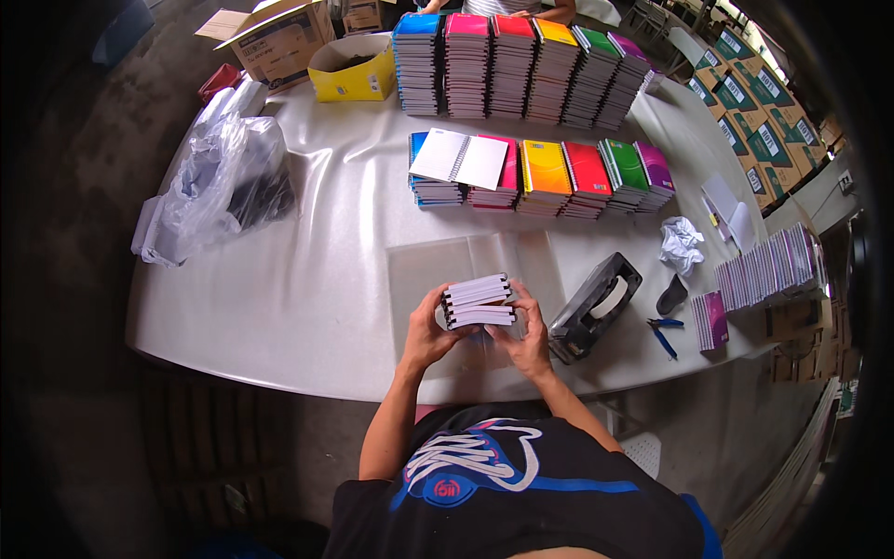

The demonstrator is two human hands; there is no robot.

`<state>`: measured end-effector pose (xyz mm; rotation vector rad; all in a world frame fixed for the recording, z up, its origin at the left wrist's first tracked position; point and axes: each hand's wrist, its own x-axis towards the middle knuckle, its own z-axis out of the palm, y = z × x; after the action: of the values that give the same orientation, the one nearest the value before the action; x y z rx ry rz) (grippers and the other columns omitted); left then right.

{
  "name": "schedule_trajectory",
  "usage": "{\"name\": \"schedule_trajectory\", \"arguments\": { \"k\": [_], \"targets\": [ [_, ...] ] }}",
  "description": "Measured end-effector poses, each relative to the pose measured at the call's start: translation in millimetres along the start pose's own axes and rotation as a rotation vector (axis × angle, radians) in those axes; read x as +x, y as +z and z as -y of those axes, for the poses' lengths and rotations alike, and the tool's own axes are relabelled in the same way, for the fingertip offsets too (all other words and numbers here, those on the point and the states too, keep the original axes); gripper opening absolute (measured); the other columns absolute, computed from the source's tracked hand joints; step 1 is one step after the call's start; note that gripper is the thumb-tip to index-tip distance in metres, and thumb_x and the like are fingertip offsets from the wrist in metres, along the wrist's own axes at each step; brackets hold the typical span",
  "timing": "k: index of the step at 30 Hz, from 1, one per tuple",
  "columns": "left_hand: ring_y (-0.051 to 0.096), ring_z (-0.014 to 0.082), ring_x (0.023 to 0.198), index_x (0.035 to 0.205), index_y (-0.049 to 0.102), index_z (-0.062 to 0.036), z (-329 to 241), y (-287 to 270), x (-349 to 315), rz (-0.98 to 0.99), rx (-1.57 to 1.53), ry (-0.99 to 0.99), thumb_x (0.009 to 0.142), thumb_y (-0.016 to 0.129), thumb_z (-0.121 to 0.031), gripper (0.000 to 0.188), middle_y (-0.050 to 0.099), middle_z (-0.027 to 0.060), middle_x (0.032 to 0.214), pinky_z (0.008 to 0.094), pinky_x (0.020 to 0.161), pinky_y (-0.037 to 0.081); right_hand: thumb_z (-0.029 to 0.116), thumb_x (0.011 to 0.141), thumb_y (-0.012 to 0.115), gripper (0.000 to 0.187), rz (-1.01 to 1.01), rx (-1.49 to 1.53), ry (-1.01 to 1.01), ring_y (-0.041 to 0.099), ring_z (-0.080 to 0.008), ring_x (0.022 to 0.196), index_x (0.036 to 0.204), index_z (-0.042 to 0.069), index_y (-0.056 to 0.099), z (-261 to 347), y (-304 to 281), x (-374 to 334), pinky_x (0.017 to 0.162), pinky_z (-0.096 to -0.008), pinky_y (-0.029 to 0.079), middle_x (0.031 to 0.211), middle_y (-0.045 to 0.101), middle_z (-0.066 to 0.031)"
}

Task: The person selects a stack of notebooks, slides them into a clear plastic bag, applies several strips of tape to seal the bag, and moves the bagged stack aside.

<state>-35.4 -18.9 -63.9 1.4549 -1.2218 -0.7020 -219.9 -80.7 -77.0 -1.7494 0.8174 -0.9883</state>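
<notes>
A small stack of spiral notebooks is held between my two hands, page edges facing up and a wedge-shaped gap between its upper and lower parts. My left hand closes round the left end. Round the right end is my right hand, its thumb at the lower edge. Beneath them a clear plastic sheet lies on the table. Just right of my right hand stands a black tape dispenser with a roll of tape.
Notebook rows in several colours stand ahead, with taller stacks behind. At right are blue pliers, crumpled paper and purple notebooks. Plastic bags lie left, near a yellow box. Another person's arm shows beyond the table.
</notes>
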Motion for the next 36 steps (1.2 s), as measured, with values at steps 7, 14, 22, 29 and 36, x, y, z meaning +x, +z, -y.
{"name": "schedule_trajectory", "arguments": {
  "k": [7, 14, 22, 29, 36],
  "targets": [
    [0.057, 0.0196, 0.107, 0.121, 0.049, -0.0008, -1.6, -9.0, 3.5, 0.041, -0.051, -0.014, 0.057, 0.086, -0.009, 0.074, 0.061, 0.0094, 0.111, 0.0332, 0.095, 0.043, 0.021, 0.059, 0.087, 0.076, -0.026, 0.102, -0.029, 0.051, -0.0247, 0.111, 0.12, 0.003, 0.045, 10.3, 1.2, 29.0, 0.098, -0.0359, 0.039, 0.117, 0.053, -0.0115],
    [0.026, 0.0357, 0.134, 0.145, 0.015, -0.0061, -7.3, -27.4, 7.6, 0.194, 0.305, -0.052, 0.06, 0.081, -0.045, 0.115, 0.029, 0.0236, 0.142, 0.0444, 0.106, 0.027, 0.024, 0.058, 0.088, 0.077, 0.193, 0.21, 0.05, 0.056, -0.0194, 0.103, 0.119, 0.002, 0.047, -21.9, 3.9, 43.1, 0.09, -0.0332, 0.044, 0.108, 0.058, -0.0092],
    [0.01, 0.036, 0.14, 0.144, 0.027, -0.0126, 33.4, 18.4, -47.5, -0.064, 0.904, -0.287, 0.082, 0.05, -0.061, 0.082, 0.011, 0.0247, 0.15, 0.0535, 0.109, 0.012, 0.013, 0.066, 0.083, 0.066, 0.16, 0.16, 0.107, 0.056, -0.0193, 0.105, 0.118, 0.001, 0.044, -24.8, -17.2, 12.9, 0.093, -0.0325, 0.042, 0.111, 0.058, -0.0108],
    [0.01, 0.0319, 0.141, 0.143, 0.027, -0.0068, 25.7, 24.4, -47.9, -0.226, 0.931, -0.438, 0.085, 0.045, -0.059, 0.081, 0.013, 0.0185, 0.151, 0.0602, 0.107, 0.005, 0.006, 0.067, 0.08, 0.066, 0.168, 0.439, 0.198, 0.055, -0.0176, 0.104, 0.117, 0.004, 0.035, -28.2, 0.5, 9.7, 0.093, -0.0329, 0.042, 0.11, 0.057, -0.0094],
    [0.015, 0.0254, 0.141, 0.141, 0.033, -0.0071, 38.3, 26.3, -49.6, -0.249, 1.029, -0.418, 0.094, 0.037, -0.041, 0.058, 0.022, 0.0034, 0.151, 0.0606, 0.108, 0.005, 0.007, 0.067, 0.08, 0.062, 0.138, 0.397, 0.138, 0.056, -0.0166, 0.096, 0.112, 0.005, 0.038, -26.9, 0.3, 9.2, 0.088, -0.0318, 0.044, 0.105, 0.057, -0.008]
  ]
}}
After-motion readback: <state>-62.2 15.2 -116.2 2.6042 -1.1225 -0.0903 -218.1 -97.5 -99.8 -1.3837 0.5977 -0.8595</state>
